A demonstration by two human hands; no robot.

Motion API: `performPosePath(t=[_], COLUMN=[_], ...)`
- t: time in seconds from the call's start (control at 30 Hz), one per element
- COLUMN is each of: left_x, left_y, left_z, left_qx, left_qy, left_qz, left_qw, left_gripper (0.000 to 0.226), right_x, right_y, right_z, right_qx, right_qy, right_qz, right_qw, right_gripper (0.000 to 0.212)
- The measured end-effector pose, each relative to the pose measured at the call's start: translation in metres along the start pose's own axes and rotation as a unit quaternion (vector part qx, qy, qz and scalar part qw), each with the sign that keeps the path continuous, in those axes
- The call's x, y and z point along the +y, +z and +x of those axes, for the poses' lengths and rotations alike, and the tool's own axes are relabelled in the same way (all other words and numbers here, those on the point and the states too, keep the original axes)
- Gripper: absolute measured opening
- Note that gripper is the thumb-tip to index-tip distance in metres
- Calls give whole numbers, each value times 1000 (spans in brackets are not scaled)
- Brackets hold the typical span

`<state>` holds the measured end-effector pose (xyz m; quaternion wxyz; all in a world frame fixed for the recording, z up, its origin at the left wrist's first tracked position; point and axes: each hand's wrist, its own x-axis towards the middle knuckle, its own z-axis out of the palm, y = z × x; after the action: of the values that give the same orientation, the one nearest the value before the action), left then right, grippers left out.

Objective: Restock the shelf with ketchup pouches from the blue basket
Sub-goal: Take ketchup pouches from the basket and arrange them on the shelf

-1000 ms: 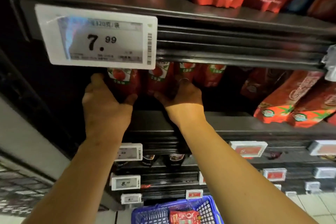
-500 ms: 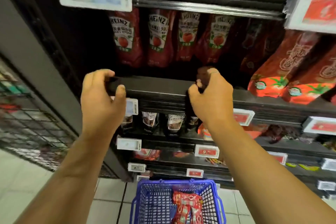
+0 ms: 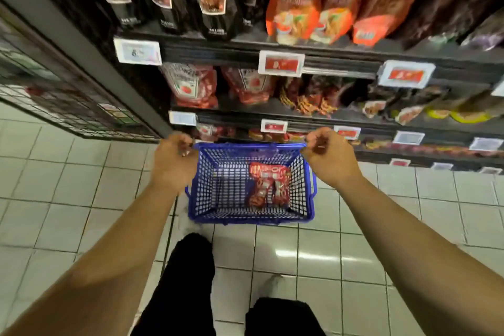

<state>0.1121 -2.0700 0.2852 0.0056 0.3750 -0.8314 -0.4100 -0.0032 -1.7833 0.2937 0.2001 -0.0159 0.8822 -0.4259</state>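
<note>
Looking down at a blue basket (image 3: 252, 185) on the tiled floor (image 3: 54, 185), just in front of the lower shelves (image 3: 354, 114). Inside, toward the right wall, a small heap of red ketchup pouches (image 3: 268, 184). Left hand (image 3: 173, 161) above the basket's left far corner, right hand (image 3: 328, 157) above the right far corner; fingers of both loosely curled, holding nothing, though motion blur makes contact with the rim hard to rule out. Heinz ketchup pouches (image 3: 191, 84) already standing on the middle shelf, left end.

Probably the reach back into the basket. Best done by dropping the right hand straight onto the heap, pinching a pouch by its top edge so it hangs flat, keeping the left clear of the mesh wall, then lifting clear of the rim before swinging up.
</note>
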Motion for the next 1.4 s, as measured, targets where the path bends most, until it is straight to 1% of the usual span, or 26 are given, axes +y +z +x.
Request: performPosePath(t=[0.07,0.13,0.17,0.2,0.27,0.33,0.37,0.43,0.5,0.53,0.57,0.6,0.63,0.7,0.73,0.8,0.87,0.93,1.0,1.07,1.1,1.2,1.27,1.3,1.37,1.4], left_x=[-37,-76,-94,-113,-147,-177,-189,-208,-225,-233,-242,-251,-259,-273,-279,-289,-298,-305,-309,-312,-313,-313,-306,-300,-291,-285], left_y=[45,89,112,133,174,215,235,271,307,325,343,362,380,416,432,461,481,495,504,504,502,483,462,449,421,406], left_z=[-2,1,3,7,17,28,33,46,60,69,78,86,95,108,113,119,121,118,113,109,110,116,124,127,125,123], left_qx=[-73,-133,-162,-196,-251,-299,-319,-347,-355,-361,-367,-371,-377,-387,-391,-392,-393,-369,-328,-317,-323,-378,-411,-434,-482,-500], left_qy=[-48,-48,-37,-28,-23,-24,-25,-13,2,-3,-19,-36,-49,-62,-56,-34,-27,8,35,27,26,2,9,13,0,-2], left_qz=[36,71,107,147,196,210,216,219,200,192,189,185,181,208,236,281,313,363,380,370,366,329,328,328,287,253], left_qw=[996,987,980,969,948,931,922,912,913,913,911,909,907,896,888,875,864,856,864,873,872,865,850,839,828,828], left_gripper=[11,12,19,25,28,32,33,27,29,39,56,67,72,94,109,129,137,129,118,114,113,105,84,70,47,40], right_x=[52,100,125,148,187,224,239,266,289,300,311,322,332,348,358,375,387,391,390,382,378,361,344,332,308,293], right_y=[24,51,65,79,107,135,148,175,203,217,230,243,254,272,279,292,305,317,331,340,341,330,317,308,286,272], right_z=[6,14,18,23,33,50,60,80,102,114,127,140,152,175,187,210,228,239,247,250,251,235,219,210,190,181], right_qx=[-18,-38,-49,-61,-91,-137,-156,-158,-128,-110,-98,-93,-92,-83,-92,-135,-144,-130,-122,-110,-96,-97,-120,-137,-183,-211], right_qy=[60,117,143,160,178,172,175,219,279,310,325,311,269,147,87,-2,-25,-17,-13,-11,-19,-21,10,36,122,159], right_qz=[-28,-52,-70,-87,-132,-166,-171,-114,-21,24,47,21,-46,-203,-269,-383,-474,-560,-619,-641,-643,-610,-582,-545,-392,-325], right_qw=[998,991,986,981,971,961,957,956,952,944,940,946,958,965,955,914,868,818,776,759,760,786,805,827,893,908], right_gripper=[20,22,21,18,5,26,33,28,17,13,11,16,28,50,61,87,106,107,101,91,86,66,55,57,59,55])
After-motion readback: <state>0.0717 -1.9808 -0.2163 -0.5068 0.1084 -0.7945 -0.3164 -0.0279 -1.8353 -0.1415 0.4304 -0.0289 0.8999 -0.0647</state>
